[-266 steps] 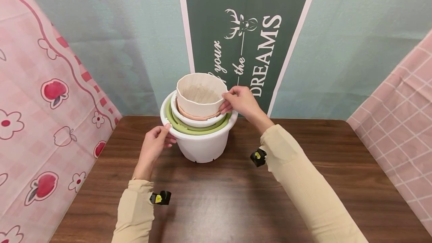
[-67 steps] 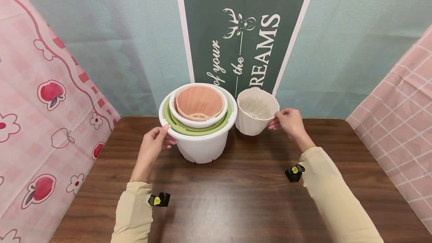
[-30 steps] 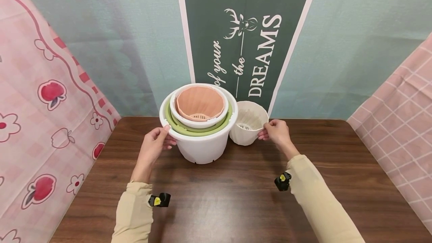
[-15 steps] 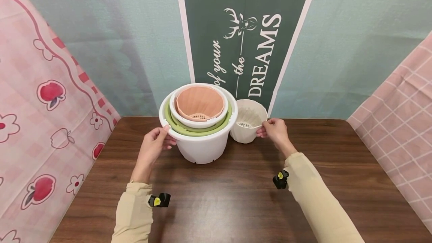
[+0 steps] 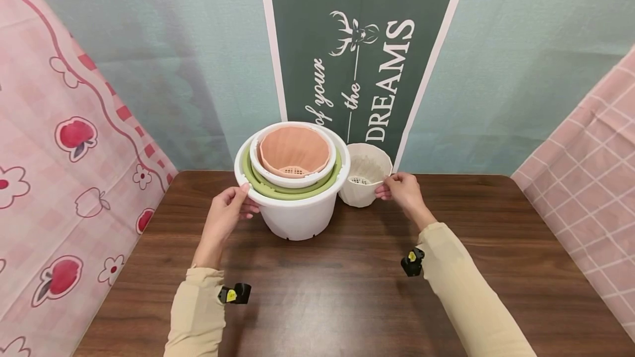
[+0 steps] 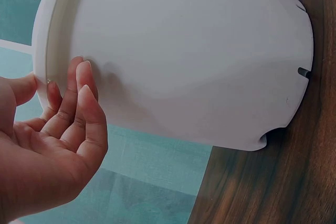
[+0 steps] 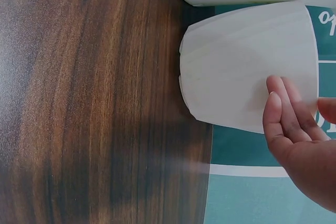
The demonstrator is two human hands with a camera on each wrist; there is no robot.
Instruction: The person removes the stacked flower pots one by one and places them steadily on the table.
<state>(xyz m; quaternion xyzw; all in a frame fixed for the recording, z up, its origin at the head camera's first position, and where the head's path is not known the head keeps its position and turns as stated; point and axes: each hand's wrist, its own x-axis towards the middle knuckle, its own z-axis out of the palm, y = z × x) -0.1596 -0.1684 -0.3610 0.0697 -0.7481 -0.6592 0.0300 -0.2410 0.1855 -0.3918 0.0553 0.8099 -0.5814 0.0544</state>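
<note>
A large white flowerpot (image 5: 296,216) stands upright on the table with several smaller pots nested in it: a green pot (image 5: 292,195), a white one (image 5: 255,154) and a peach pot (image 5: 294,149) innermost. My left hand (image 5: 227,215) pinches the big pot's rim at its left side, thumb on top and fingers beneath, as the left wrist view shows on the white wall (image 6: 184,51). Just right of the stack sits a small cream fluted pot (image 5: 358,196) with holes in its base. Its right rim is between the thumb and fingers of my right hand (image 5: 404,194).
The dark wood table (image 5: 317,291) reaches forward to a teal curtain (image 5: 198,70) with a green lettered panel (image 5: 317,15). Pink patterned cloth (image 5: 64,208) hangs at the left, pink checked cloth (image 5: 585,191) at the right.
The cream pot has come out of the peach pot and down to the right of the stack, carried by my right hand. Lately it shifted slightly back. My left hand stayed on the rim.
</note>
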